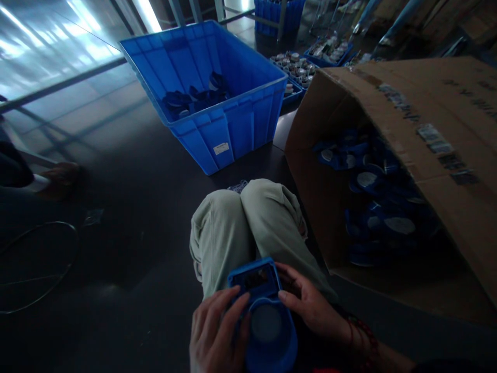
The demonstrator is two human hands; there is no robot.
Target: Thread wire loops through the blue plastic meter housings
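Observation:
A blue plastic housing [289, 339] rests over my lap, with a rectangular recess at its far end and a round recess with a pale disc nearer to me. My left hand [219, 331] is closed on its left side, fingertips lying over the rim. On the right edge my right hand [310, 303] grips it between thumb and fingers, near the rectangular recess. What sits inside that recess is dark and hard to make out. Beneath the housing are my light green trousers [229, 223].
A large blue crate [240, 124] ahead holds several blue parts [194, 98]. To the right, a tipped cardboard box [435, 140] contains many blue housings [398, 225]. Shallow trays of small parts [297, 67] stand behind. At left are a person's foot [60, 173] and a wire hoop [73, 243].

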